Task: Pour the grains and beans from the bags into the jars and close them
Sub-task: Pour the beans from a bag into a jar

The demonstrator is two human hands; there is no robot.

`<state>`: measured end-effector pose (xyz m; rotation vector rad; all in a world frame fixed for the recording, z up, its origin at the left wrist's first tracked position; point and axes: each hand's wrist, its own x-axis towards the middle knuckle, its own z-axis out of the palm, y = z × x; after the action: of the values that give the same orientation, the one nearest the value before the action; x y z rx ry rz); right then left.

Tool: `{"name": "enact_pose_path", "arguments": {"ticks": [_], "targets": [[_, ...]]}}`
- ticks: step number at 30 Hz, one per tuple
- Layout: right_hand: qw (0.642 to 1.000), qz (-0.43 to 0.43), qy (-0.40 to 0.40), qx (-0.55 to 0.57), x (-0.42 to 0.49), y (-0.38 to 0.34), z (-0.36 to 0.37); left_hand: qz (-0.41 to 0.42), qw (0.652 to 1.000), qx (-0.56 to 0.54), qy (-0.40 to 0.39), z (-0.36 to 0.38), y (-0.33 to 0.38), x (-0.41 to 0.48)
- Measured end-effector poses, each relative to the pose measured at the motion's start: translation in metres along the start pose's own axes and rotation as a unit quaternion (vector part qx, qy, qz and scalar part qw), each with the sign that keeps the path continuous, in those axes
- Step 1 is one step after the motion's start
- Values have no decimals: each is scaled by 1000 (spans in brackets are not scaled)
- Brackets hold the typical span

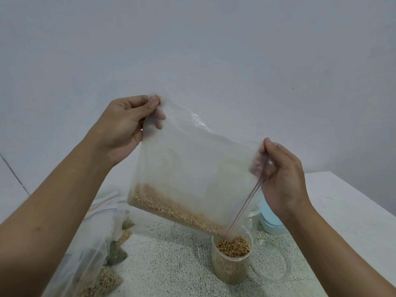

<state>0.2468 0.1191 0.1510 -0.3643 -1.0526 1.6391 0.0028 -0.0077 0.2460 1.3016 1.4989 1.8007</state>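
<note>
One clear zip bag (192, 168) is held above the bench (171, 264). Its lower edge slopes down to the right, and the zip corner points into one upright jar (231, 266). Tan beans (171, 209) lie along the bag's lower edge, and the jar holds the same beans, near its rim. The left hand (126, 127) pinches the upper corner. The right hand (280, 174) pinches the zip strip.

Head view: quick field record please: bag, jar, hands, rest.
jar: clear, open, nearly full of beans
bag: clear zip, tilted, open corner over the jar, more beans pooled along low edge
left hand: pinches bag's top corner
right hand: pinches bag's zip edge
lid: clear, flat on table right of jar
other: filled bags at left
</note>
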Motion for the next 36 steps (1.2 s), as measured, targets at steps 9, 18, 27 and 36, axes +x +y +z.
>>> {"name": "enact_pose_path", "arguments": {"ticks": [9, 18, 27, 36], "targets": [[998, -29, 25, -52, 0, 6, 6, 1, 1000, 5, 5, 0, 0, -1], [993, -43, 19, -109, -2, 11, 9, 8, 1000, -5, 2, -1, -4, 1], [980, -76, 32, -181, 1, 17, 9, 11, 1000, -20, 4, 1, -7, 3], [979, -75, 42, -182, 5, 18, 6, 16, 1000, -5, 11, 4, -8, 4]]}}
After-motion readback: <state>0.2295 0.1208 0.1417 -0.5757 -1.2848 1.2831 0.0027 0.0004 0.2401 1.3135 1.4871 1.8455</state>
